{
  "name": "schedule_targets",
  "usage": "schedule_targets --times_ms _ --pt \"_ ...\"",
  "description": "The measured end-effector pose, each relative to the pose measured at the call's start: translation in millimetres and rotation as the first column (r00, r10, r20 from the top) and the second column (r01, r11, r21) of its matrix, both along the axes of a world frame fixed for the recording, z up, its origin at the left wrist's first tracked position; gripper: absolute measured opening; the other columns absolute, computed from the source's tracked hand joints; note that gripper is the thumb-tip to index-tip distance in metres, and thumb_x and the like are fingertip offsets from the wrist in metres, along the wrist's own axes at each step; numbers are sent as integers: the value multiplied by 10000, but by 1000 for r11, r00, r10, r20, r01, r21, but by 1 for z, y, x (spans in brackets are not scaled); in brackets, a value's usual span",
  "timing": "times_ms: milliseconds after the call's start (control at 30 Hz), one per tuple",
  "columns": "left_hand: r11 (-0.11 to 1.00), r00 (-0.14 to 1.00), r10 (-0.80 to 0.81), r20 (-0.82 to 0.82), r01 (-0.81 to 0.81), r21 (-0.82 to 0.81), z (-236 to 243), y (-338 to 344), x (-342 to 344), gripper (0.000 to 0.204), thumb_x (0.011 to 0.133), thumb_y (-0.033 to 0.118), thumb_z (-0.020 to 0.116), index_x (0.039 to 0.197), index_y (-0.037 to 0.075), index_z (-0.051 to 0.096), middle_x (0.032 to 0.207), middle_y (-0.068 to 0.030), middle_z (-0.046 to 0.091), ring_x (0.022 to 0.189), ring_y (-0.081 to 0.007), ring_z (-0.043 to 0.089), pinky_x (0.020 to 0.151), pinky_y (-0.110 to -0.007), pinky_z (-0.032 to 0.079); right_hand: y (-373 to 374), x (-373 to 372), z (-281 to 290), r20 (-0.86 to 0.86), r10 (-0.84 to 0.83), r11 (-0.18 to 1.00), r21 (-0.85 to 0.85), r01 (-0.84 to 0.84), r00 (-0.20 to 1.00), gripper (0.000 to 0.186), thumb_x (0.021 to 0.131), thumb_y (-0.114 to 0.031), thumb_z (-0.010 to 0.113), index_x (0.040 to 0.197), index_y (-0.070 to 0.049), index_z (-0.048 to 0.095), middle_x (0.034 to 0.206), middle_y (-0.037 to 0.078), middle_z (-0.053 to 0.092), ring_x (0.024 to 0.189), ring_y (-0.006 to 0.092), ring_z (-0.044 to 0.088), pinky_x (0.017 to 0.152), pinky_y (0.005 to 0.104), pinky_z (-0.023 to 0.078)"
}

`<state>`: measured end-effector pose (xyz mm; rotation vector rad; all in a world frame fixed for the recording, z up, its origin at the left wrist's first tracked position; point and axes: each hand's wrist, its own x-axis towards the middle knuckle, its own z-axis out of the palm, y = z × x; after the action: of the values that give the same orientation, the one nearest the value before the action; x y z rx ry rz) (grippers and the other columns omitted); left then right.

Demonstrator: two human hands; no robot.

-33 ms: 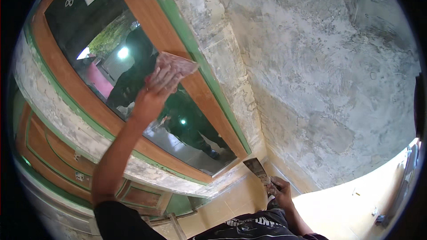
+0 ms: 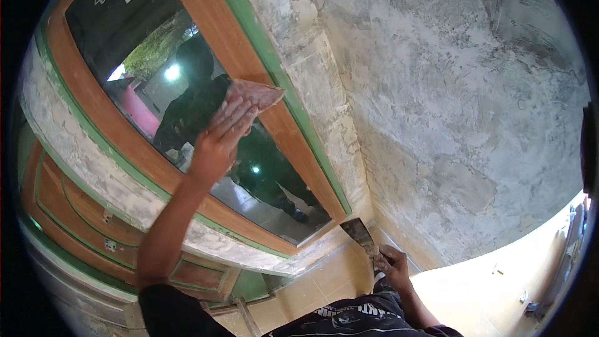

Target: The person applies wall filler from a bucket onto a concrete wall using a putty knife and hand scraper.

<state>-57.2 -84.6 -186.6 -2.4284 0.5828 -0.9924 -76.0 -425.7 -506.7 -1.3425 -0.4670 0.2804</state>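
My left hand (image 2: 219, 137) reaches up with its fingers laid along a wide, flat putty scraper (image 2: 257, 94), smeared reddish brown. The scraper's blade lies against the brown wooden frame (image 2: 215, 28) of a glass pane (image 2: 181, 87), its far corner reaching the green outer strip (image 2: 293, 109). The thumb and the scraper's handle end are largely hidden behind the hand. Low in front of my body, my right hand (image 2: 393, 265) grips a putty knife (image 2: 359, 234) by its smeared handle. The knife's dark blade points up and left, near the frame's lower corner.
To the right is a rough grey plastered wall (image 2: 437, 118), meeting a pale, patchy strip beside the frame. Brown panels with green edging (image 2: 81, 212) stand at lower left. Tan floor tiles (image 2: 331, 274) lie below, and small scraps rest on the bright floor at lower right.
My left hand and its scraper have shifted slightly right and down along the wooden frame. My right hand and the putty knife have barely moved.
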Motion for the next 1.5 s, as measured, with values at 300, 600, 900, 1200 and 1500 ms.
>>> schedule_targets --times_ms 300,600,900,1200,1500 --pt "-476 895 -353 273 80 -876 -123 -72 -90 323 864 -24 537 1179 -79 490 1041 -128 613 916 -161 610 821 -302 506 12 -37 86 6 105 993 58 -105 994 322 934 -222 543 1101 47 605 791 1 580 633 48 487 540 204 392" --pt "50 877 -447 -174 -170 -984 -189 -111 -149 186 904 37 521 1058 -43 588 845 -53 614 744 -82 559 685 -223 467 5 -65 109 -86 46 985 -161 -60 995 284 940 -221 535 893 43 629 654 -9 543 518 44 440 456 205 343" --pt "-368 932 -361 29 -114 -923 -197 -137 -189 214 893 44 548 1082 -52 574 943 -77 641 832 -112 609 753 -239 494 -37 -97 81 -219 66 979 -177 -106 974 294 922 -228 555 800 34 610 651 6 553 580 60 480 517 222 381" --pt "-835 958 -123 260 41 -548 -209 -174 -242 181 849 85 580 1010 5 556 817 -50 619 740 -139 613 716 -282 523 -69 -71 67 -225 101 993 -32 -111 969 308 914 -281 530 869 14 607 589 6 517 425 53 408 394 215 304" --pt "-996 946 90 311 83 33 -341 -268 -311 97 849 187 643 804 198 558 642 72 523 507 -73 456 510 -230 373 -161 -124 -31 -585 352 887 -41 -460 731 184 855 -224 593 905 -74 500 613 -27 428 457 53 414 385 210 310"
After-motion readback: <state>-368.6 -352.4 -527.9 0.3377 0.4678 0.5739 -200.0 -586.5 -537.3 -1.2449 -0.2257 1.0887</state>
